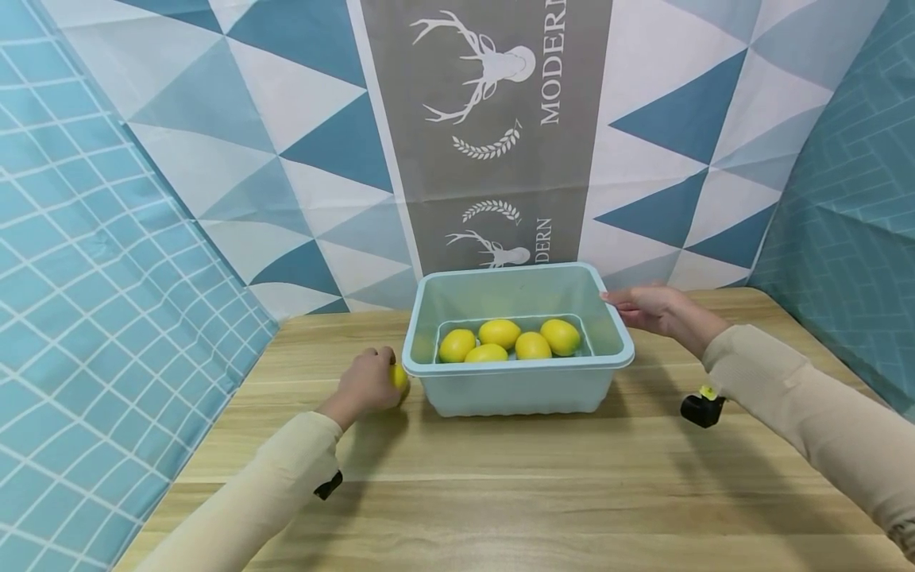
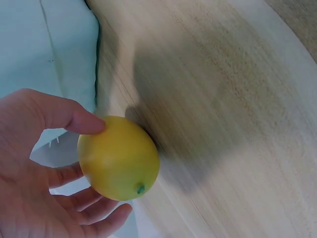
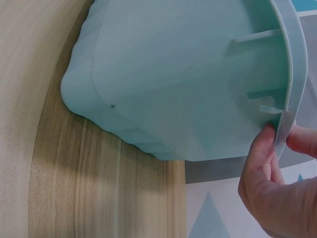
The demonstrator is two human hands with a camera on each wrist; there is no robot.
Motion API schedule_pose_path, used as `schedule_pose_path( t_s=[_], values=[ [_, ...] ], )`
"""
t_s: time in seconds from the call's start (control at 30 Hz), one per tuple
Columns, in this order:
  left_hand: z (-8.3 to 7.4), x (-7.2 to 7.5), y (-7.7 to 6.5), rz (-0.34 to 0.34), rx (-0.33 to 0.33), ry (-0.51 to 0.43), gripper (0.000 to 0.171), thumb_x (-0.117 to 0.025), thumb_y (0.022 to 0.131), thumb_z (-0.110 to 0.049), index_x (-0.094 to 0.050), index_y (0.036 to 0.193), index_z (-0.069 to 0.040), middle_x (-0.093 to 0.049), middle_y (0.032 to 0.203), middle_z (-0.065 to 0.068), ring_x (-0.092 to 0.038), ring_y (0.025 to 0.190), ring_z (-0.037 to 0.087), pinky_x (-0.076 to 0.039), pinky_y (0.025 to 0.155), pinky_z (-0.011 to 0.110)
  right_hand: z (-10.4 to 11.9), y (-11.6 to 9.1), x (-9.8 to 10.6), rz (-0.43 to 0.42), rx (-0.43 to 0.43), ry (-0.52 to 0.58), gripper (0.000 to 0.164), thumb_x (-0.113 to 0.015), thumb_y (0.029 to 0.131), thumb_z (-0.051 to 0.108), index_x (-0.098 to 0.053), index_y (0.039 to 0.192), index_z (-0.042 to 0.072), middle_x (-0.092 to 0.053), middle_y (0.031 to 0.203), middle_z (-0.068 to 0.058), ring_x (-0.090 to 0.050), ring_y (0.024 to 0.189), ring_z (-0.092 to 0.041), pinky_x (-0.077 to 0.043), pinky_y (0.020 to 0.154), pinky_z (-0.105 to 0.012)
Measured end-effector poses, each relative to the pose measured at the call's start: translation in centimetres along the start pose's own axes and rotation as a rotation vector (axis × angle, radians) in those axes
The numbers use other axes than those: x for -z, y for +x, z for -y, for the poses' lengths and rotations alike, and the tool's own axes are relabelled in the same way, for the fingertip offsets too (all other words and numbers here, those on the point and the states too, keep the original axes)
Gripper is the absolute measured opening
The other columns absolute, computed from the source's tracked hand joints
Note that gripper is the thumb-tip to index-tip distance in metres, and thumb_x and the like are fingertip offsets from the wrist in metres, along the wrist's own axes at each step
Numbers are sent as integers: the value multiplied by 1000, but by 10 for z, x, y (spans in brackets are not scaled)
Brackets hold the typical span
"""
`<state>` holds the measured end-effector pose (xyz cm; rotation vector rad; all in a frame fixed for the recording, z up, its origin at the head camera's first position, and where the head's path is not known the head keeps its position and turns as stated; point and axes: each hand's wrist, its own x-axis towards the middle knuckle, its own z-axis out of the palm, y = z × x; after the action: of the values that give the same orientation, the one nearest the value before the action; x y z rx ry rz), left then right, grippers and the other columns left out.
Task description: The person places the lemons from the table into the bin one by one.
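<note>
My left hand (image 1: 372, 380) grips a yellow lemon (image 2: 119, 158) between thumb and fingers, close to the left side of a light blue plastic basin (image 1: 515, 393). A small green stem nub shows on the lemon's near end in the left wrist view. My right hand (image 1: 646, 308) pinches the basin's rim (image 3: 292, 64) at its right side, thumb over the edge and fingers beneath it. Inside the basin lie several lemons (image 1: 499, 333), grouped on its floor.
The basin stands on a wood-grain table (image 1: 529, 485) near its back edge. Behind it hangs a patterned cloth (image 1: 493, 167) with deer heads and triangles. A blue gridded cloth (image 1: 93, 318) borders the left side, and a teal cloth (image 1: 843, 230) the right.
</note>
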<state>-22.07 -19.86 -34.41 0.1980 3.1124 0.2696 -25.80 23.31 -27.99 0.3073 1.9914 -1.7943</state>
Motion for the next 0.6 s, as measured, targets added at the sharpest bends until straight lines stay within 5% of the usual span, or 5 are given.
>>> schedule_pose_path(
  t_s=[0.6],
  values=[
    [10,-9,10,6,-215,56,42,-74,79,-22,-58,114,-4,-56,99,14,-50,86,26,-48,67,36,-1,-1,-1,9,12,3,24,-62,94,20,-47,109,8,-62,81,8,-64,76,-2,-55,80,-15]
  ],
)
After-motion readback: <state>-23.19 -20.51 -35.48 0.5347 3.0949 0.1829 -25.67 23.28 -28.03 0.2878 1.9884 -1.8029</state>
